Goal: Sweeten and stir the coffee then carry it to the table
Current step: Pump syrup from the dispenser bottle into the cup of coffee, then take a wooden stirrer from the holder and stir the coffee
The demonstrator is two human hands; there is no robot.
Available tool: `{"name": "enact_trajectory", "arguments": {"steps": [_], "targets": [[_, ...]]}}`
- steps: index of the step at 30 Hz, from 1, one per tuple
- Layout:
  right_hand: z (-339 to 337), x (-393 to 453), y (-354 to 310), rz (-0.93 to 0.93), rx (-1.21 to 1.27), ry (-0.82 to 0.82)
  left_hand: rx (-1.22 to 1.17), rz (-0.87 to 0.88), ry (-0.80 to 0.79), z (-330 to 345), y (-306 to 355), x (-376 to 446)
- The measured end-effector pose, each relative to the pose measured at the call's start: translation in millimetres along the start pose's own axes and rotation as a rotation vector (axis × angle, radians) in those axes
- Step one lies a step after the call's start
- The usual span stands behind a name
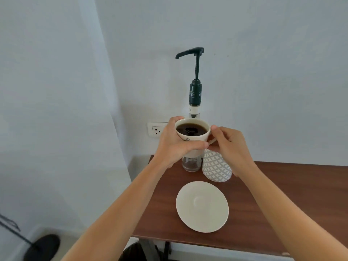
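Observation:
A cream cup (192, 137) full of dark coffee is held up in the air, below and in front of the spout of a dark green syrup pump (195, 87). My left hand (174, 146) wraps around the cup's body. My right hand (228, 146) pinches its handle on the right. The pump bottle's clear glass base (191, 163) stands on the brown table behind the cup. An empty cream saucer (202, 206) lies on the table nearer to me.
A white cup with a grey diamond pattern (216, 168) stands right of the bottle. The wooden table (263, 213) ends at its left edge near a wall socket (157, 130). A black stand base (42, 247) sits on the floor at lower left.

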State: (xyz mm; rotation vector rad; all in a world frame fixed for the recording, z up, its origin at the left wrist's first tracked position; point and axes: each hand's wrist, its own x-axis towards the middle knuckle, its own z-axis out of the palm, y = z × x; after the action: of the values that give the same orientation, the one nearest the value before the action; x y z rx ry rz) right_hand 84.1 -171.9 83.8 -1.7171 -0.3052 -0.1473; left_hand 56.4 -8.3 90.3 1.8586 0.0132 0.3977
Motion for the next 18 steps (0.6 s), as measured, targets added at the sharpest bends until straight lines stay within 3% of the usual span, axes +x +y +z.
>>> {"name": "enact_trajectory", "arguments": {"steps": [18], "targets": [[-16,-90,101,0.156,-0.056,-0.035,-0.025,-0.014,-0.163,47,-103,-92]]}}
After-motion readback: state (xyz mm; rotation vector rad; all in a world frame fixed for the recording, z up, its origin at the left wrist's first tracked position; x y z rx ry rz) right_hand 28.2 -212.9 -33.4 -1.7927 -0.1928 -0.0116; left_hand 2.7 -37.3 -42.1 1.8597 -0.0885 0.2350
